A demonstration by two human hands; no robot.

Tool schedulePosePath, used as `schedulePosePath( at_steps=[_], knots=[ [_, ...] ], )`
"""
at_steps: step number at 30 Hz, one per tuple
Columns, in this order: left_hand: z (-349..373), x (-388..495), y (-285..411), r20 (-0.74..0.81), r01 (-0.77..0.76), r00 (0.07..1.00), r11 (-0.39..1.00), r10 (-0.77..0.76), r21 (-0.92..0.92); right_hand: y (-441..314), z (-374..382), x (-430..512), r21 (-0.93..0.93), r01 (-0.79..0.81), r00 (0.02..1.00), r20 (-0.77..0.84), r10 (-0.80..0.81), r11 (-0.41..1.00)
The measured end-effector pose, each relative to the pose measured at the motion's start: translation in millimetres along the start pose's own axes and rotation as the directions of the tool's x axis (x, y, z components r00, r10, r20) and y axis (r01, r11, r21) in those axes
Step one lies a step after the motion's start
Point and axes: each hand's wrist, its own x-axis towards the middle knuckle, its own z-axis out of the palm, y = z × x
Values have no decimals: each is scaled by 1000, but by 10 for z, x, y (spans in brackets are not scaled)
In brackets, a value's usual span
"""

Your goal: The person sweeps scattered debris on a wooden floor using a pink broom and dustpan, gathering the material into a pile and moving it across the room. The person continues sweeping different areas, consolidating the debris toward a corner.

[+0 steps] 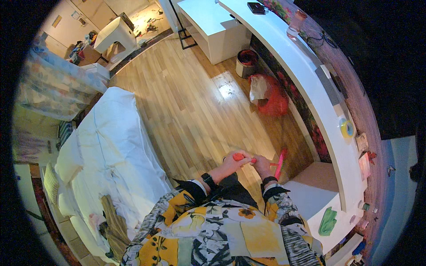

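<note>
My left hand is closed around a red handle, whose rounded end shows above the fingers. Close to it on the right, my right hand grips the same handle lower down. Past the right hand, the tool leads to a long, narrow pink-red head, seen over the wooden floor. It looks like a floor squeegee or broom, but its exact kind is not plain. Both hands are in front of my body, above the wood-plank floor. A dark watch is on the left wrist.
A bed with white covers lies on the left. A long white counter curves along the right, with tape rolls and a green cloth. Below it stand a waste bin and a red plastic bag. A white desk is ahead.
</note>
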Motion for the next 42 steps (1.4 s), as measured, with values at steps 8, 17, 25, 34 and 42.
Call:
schedulePosePath(
  at_steps=[8,17,25,34,42],
  knots=[
    [-796,260,843,-165,-76,984,997,73,-12,-905,-164,925,66,242,965,-120,-233,968],
    [-1881,-22,1337,-365,-168,913,983,183,73,-2266,-61,1660,125,403,912,27,-409,907],
    [-3340,-396,1976,-361,-265,875,943,324,202,-3865,-88,2214,143,601,797,-29,-604,786],
    [-4790,59,1789,-304,85,951,994,-62,65,-4361,352,2816,-17,371,912,198,-360,929],
    [-5528,747,1651,-128,-64,989,995,74,82,-4620,705,3440,133,272,938,185,-293,953]
  ],
)
